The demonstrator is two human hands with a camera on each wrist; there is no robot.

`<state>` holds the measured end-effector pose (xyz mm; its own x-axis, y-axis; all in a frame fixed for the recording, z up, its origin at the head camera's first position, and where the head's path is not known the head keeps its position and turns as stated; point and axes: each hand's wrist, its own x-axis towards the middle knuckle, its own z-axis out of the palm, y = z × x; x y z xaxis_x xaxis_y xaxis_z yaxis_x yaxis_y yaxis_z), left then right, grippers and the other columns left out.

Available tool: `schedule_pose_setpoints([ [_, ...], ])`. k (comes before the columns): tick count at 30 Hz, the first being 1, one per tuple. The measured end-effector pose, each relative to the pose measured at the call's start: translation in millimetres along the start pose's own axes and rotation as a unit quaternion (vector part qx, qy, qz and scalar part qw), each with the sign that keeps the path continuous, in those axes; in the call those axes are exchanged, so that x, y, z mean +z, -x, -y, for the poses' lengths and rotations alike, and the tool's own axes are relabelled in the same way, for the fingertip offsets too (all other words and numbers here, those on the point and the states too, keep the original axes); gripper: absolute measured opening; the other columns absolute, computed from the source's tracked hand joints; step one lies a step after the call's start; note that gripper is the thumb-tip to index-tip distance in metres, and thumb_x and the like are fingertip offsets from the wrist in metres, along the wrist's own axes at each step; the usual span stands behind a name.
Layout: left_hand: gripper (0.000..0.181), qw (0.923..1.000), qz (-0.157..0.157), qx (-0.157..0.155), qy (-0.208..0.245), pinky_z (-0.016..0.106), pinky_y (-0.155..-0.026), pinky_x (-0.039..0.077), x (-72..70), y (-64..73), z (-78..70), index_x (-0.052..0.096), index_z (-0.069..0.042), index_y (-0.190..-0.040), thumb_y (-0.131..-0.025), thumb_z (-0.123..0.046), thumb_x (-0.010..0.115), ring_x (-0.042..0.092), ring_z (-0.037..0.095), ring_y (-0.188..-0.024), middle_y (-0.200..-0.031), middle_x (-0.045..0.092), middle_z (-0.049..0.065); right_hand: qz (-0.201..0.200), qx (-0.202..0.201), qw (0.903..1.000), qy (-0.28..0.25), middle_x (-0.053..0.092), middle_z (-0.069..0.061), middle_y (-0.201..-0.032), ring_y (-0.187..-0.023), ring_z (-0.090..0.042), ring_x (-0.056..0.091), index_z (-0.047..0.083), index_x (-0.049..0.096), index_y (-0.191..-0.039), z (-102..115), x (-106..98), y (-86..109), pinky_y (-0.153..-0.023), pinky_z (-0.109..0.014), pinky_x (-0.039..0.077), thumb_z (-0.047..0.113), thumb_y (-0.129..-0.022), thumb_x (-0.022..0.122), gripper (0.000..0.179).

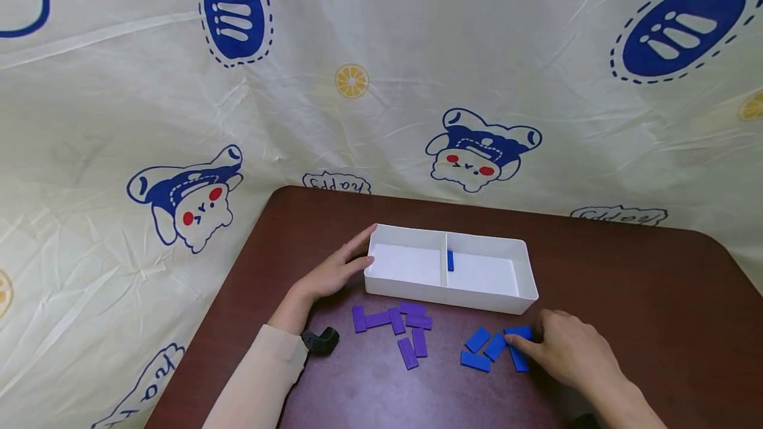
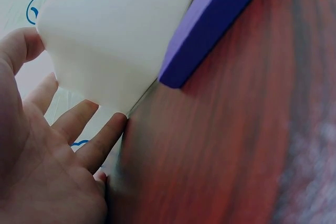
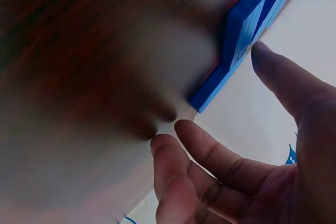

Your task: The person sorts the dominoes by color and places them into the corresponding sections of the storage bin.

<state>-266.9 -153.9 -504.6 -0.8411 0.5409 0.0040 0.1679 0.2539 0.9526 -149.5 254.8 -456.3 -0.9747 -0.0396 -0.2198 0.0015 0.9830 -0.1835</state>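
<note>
A white two-compartment box stands on the table, with one blue block against its divider in the right compartment. My left hand rests at the box's left end, its thumb and fingers spread along the end wall. Several blue blocks lie in front of the box to the right. Over the rightmost of them is my right hand, thumb beside a blue block. In the right wrist view the thumb and fingers stand apart, near the ends of the blue blocks.
Several purple blocks lie loosely grouped in front of the box's left half. A black band is around the left wrist. The dark wooden table backs onto a pale printed cloth.
</note>
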Motion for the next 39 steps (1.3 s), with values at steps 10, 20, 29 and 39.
schedule_pose_setpoints([
  [10, 0.067, 0.9999, -0.004, -0.002, -0.011, 0.06, -0.126, 0.022, -0.3, 0.2, 0.5, 0.016, -0.041, -0.166, -0.109, -0.032, 0.051, 0.023, 0.029, -0.159, -0.174, 0.014, -0.006, 0.0, -0.004, 1.0, 0.006, 0.045, -0.003, -0.068, -0.066, -0.019, 0.046, 0.016, 0.054, -0.068, 1.9, 1.8, -3.1, -0.057, -0.034, 0.035, 0.072, -0.084, 0.071, 0.06],
  [20, 0.067, 1.0, -0.007, -0.006, -0.003, 0.057, -0.127, 0.023, 0.0, 0.2, 1.5, 0.017, -0.04, -0.166, -0.109, -0.031, 0.052, 0.023, 0.028, -0.159, -0.174, 0.017, -0.004, -0.006, -0.027, 0.9996, -0.003, 0.05, -0.001, -0.072, -0.069, -0.019, 0.048, 0.011, 0.068, -0.086, 2.5, 2.0, -6.3, -0.058, -0.035, 0.037, 0.062, -0.086, 0.075, 0.051],
  [29, 0.067, 0.9999, -0.01, -0.008, -0.006, 0.059, -0.127, 0.02, -0.6, -0.9, 0.0, 0.017, -0.039, -0.166, -0.109, -0.031, 0.051, 0.017, 0.026, -0.161, -0.174, 0.015, -0.006, -0.003, -0.023, 0.9997, -0.001, 0.055, -0.002, -0.076, -0.07, -0.019, 0.051, 0.01, 0.068, -0.09, 0.7, -0.5, -8.1, -0.058, -0.036, 0.04, 0.064, -0.085, 0.075, 0.054],
  [39, 0.068, 1.0, -0.007, -0.007, 0.002, 0.059, -0.127, 0.021, -0.3, -0.7, -1.5, 0.016, -0.035, -0.167, -0.109, -0.029, 0.051, 0.019, 0.028, -0.16, -0.174, 0.016, -0.004, -0.006, -0.028, 0.9996, -0.007, 0.061, -0.004, -0.083, -0.074, -0.02, 0.054, 0.007, 0.068, -0.095, -2.7, -0.7, -8.5, -0.06, -0.04, 0.046, 0.062, -0.085, 0.076, 0.056],
])
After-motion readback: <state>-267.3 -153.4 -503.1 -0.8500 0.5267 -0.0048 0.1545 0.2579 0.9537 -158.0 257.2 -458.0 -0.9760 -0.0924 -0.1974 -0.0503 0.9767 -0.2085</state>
